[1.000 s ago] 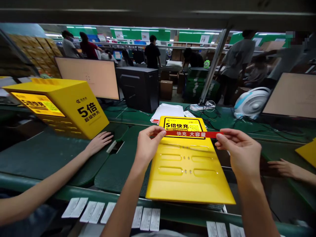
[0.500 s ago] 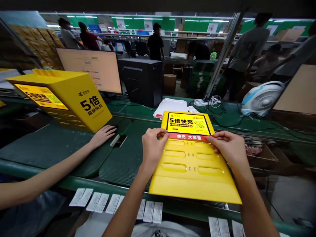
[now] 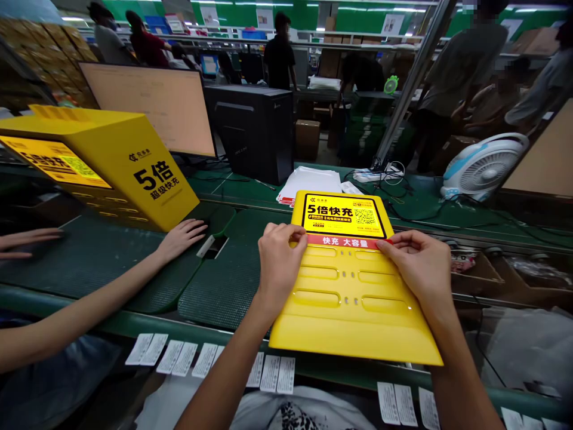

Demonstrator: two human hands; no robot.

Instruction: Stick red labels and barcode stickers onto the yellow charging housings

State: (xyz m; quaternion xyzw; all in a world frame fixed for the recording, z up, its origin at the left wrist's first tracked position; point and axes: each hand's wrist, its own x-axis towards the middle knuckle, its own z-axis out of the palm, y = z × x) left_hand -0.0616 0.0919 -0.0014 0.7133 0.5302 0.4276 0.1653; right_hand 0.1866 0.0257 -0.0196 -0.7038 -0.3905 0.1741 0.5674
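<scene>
- Left hand [image 3: 281, 264]: fingers curled down onto the left end of the red strip [image 3: 344, 240], closed on it against the panel.
- Right hand [image 3: 418, 264]: fingertips pressed on the strip's right end, equally closed, with the strip running straight between the hands.
- The strip lies across the yellow panel [image 3: 353, 304], just below its black-and-yellow printed label [image 3: 344, 216] and above rows of moulded slots.
- The panel lies flat on the green tabletop [image 3: 242, 203], its near edge over a row of white paper slips [image 3: 205, 360].
- Beyond it sits a stack of white sheets [image 3: 308, 184].
- To the left, a co-worker's hand [image 3: 181, 239] rests on a ribbed green mat [image 3: 224, 286], beside a yellow charging box [image 3: 107, 167].
- Farther back stand a monitor [image 3: 147, 110] and a black PC tower [image 3: 248, 132]; a white-and-blue fan [image 3: 483, 167] sits right.
</scene>
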